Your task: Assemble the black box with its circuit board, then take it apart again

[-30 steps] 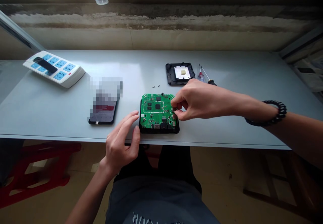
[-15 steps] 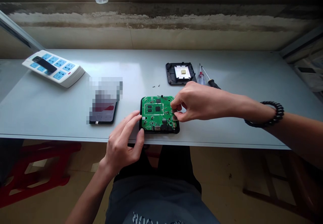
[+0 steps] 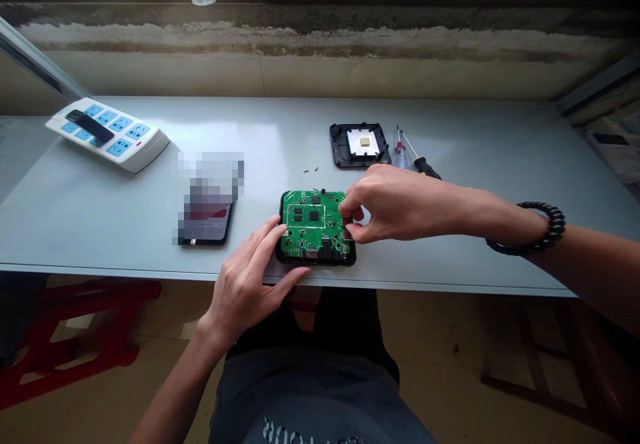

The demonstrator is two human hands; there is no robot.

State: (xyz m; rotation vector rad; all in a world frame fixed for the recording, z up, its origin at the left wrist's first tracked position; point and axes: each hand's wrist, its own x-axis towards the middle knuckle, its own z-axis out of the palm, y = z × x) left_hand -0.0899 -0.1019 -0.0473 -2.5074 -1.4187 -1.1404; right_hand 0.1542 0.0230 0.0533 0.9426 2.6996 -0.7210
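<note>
A green circuit board sits in a black plastic case bottom near the desk's front edge. My right hand pinches the board's right edge between thumb and bent fingers, covering that part. My left hand has its fingers spread, with the fingertips touching the board's left edge. Its thumb stretches along the front side of the case. Behind the board lies the black case cover, inner side up, with a silvery plate and a small beige pad. Two tiny screws lie left of the cover.
Two screwdrivers, one clear-handled and one black-handled, lie right of the cover. A phone, partly blurred, rests on the left. Farther left stands a white power strip with a black object on it. A red stool stands below.
My left thumb has swung right, from the case's front left corner to along its front side. The left fingertips have shifted slightly onto the board's edge. My right hand keeps its pinch.
</note>
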